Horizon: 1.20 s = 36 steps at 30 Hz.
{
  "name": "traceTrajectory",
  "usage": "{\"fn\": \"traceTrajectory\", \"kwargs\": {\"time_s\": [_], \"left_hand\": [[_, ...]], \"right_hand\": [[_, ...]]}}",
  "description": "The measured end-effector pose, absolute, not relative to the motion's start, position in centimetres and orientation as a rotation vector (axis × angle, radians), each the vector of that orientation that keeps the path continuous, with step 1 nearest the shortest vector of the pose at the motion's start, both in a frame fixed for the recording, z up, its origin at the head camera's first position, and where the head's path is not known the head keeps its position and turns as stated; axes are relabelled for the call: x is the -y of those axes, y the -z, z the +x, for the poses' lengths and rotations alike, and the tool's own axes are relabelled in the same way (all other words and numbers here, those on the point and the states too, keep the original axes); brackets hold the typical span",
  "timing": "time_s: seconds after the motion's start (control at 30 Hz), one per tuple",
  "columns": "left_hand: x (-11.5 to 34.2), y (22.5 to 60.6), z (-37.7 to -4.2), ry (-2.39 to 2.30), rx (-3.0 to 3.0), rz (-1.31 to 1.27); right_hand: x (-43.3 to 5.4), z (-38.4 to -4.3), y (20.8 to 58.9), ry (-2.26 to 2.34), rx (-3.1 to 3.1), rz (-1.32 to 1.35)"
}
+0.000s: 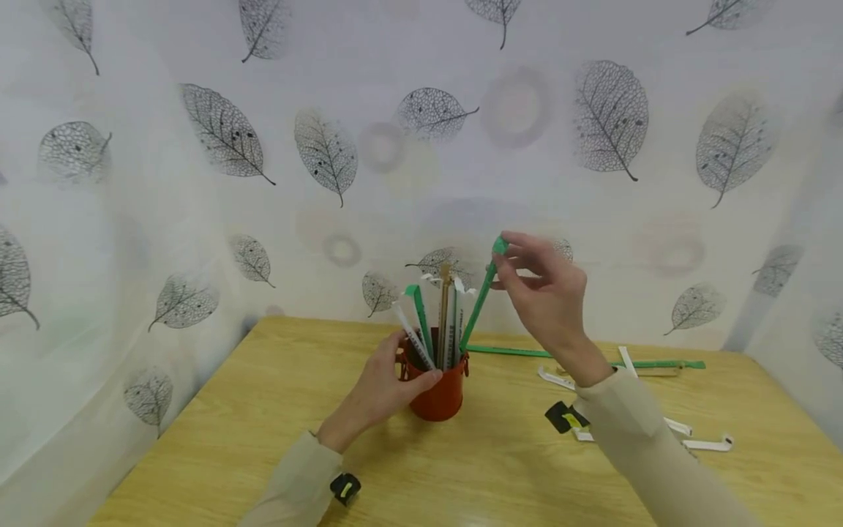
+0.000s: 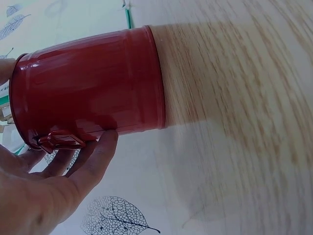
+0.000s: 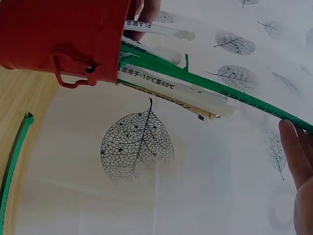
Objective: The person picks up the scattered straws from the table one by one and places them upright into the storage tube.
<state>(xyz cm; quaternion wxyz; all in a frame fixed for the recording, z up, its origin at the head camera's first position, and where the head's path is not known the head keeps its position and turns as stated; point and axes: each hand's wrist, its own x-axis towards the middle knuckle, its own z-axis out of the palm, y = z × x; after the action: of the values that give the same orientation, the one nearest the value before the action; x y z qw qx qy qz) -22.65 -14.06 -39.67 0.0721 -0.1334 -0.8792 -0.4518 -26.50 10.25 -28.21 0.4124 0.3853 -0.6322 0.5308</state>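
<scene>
A small red bucket (image 1: 437, 401) with little side handles stands upright on the wooden table. My left hand (image 1: 372, 395) grips it by the rim, thumb at the front and fingers around the handle side; the left wrist view shows the fingers against its wall (image 2: 93, 83). Several wrapped drinking straws (image 1: 451, 337), white, green and brown, lean inside it. Up and to the right, my right hand (image 1: 543, 293) pinches the top of a long green wrapped straw (image 1: 479, 304). That straw slants down, its lower end at the bucket's mouth, as the right wrist view also shows (image 3: 234, 94).
Loose straws lie on the table (image 1: 296, 410) to the right: a green straw (image 1: 507, 351) behind the bucket, several white straws (image 1: 707, 445) partly under my right forearm. A leaf-patterned curtain (image 1: 421, 176) hangs along the table's back edge.
</scene>
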Motion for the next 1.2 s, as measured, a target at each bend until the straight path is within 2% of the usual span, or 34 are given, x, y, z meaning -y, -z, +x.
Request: {"fn": "traceTrajectory", "kwargs": {"time_s": [0.43,0.8,1.2], "left_hand": [[14.1,39.5,-22.8,1.368,2.637,-0.409],[14.2,39.7,-22.9,1.411,2.614,-0.415],[14.3,39.7,-23.0,1.438,2.607,-0.44]], "right_hand": [[-9.5,-27.3,31.8,-1.101,1.779,0.972],[-9.3,-27.4,34.6,-1.051,1.858,1.12],[-10.8,-26.6,35.2,-1.083,1.95,1.128]]}}
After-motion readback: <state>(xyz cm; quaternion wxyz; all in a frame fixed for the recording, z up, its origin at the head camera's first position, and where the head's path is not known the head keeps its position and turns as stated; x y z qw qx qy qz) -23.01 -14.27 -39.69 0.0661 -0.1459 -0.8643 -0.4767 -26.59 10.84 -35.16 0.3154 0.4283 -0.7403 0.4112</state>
